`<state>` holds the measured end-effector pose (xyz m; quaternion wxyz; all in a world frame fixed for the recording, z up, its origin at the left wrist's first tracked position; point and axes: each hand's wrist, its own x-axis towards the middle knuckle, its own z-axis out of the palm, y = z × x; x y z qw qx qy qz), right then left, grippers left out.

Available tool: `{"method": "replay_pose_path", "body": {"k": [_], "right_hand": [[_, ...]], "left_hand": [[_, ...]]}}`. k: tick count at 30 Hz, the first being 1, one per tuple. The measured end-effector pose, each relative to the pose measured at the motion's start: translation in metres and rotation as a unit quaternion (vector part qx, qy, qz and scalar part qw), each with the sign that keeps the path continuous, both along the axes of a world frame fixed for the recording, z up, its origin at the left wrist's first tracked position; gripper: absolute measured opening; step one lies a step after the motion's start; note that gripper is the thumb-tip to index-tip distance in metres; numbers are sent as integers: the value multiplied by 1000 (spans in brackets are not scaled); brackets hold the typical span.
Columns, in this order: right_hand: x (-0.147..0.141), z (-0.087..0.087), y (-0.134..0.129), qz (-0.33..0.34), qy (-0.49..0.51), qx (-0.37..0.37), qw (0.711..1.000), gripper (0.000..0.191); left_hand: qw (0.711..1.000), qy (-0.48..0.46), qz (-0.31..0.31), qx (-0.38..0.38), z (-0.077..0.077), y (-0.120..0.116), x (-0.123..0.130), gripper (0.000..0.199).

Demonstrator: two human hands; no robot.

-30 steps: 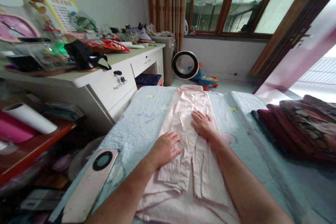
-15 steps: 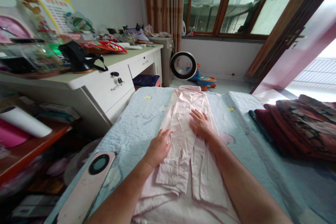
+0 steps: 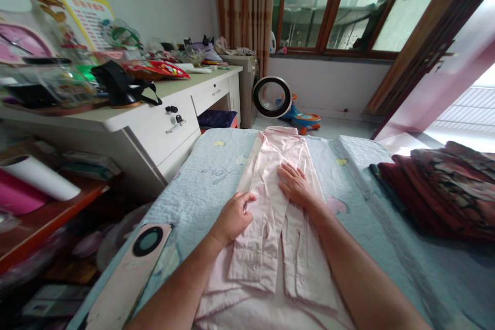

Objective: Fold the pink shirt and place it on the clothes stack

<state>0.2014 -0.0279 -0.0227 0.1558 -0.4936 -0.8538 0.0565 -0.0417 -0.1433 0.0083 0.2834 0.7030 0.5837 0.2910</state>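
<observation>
A pale pink long-sleeved shirt (image 3: 266, 165) lies on the bed with its sides folded in and its collar at the far end. Both sleeves run down its middle toward me, the buttoned cuffs near my side. My left hand (image 3: 236, 216) rests at the shirt's left edge by one sleeve, fingers loosely bent and a gap showing between thumb and forefinger. Flat on the shirt's middle right lies my right hand (image 3: 296, 184), fingers stretched out. The shirt's nearest part runs out of view at the bottom.
A light blue quilted bed cover (image 3: 216, 165) lies under the shirt. To the left is a pink phone (image 3: 131, 268) with a round camera ring. Folded dark red patterned cloths (image 3: 436, 191) are stacked at right. A cluttered white desk (image 3: 166, 134) stands beyond the bed's left side.
The fingers of my left hand have bent slightly more at the shirt's edge. My right hand stays flat in nearly the same spot. The view has shifted slightly.
</observation>
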Motion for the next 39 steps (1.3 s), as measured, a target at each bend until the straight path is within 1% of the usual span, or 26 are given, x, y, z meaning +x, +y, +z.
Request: {"method": "replay_pose_path", "body": {"k": [5, 10, 14, 16, 18, 21, 24, 26, 28, 31, 32, 33, 35, 37, 39], "right_hand": [[-2, 3, -3, -2, 1, -12, 1000, 53], [-3, 2, -4, 6, -10, -39, 999, 47], [-2, 1, -2, 4, -4, -24, 1000, 49], [-2, 1, -2, -1, 3, -12, 1000, 52], [-2, 2, -2, -4, 8, -7, 1000, 53], [-4, 1, -3, 11, 2, -27, 1000, 51], [-5, -1, -3, 25, 12, -39, 999, 47], [-3, -1, -1, 14, 42, -22, 999, 46], [1, -1, 1, -24, 78, 5, 997, 44], [10, 1, 4, -116, 105, 34, 987, 45], [13, 1, 5, -140, 102, 35, 984, 47], [15, 1, 5, -159, 95, 34, 982, 49], [17, 2, 4, -177, 77, 25, 981, 49], [17, 4, 3, -178, 68, 16, 981, 44], [14, 6, 1, -176, 67, 13, 982, 37]], "left_hand": [[1000, -10, 1, 0, 1, 1, -5, 48], [996, -59, -16, -59, 1, 2, -10, 34], [987, -141, -12, -79, 6, 1, -12, 28], [987, -143, -9, -70, 9, 1, -13, 28], [992, -111, -7, -56, 11, 1, -16, 30], [998, -37, -17, -54, 10, 3, -22, 32], [996, 60, -30, -63, 6, 4, -24, 30], [992, 109, -35, -59, 5, 3, -23, 30], [989, 149, -17, -19, 5, 2, -20, 30], [974, 195, 44, 105, 6, 0, -12, 27], [969, 198, 48, 141, 6, 0, -9, 26], [966, 195, 37, 168, 5, 0, -6, 25], [964, 187, -9, 190, 2, 0, -1, 24], [962, 195, -44, 185, -4, 1, 1, 32], [962, 216, -57, 156, -10, 1, 1, 44]]}}
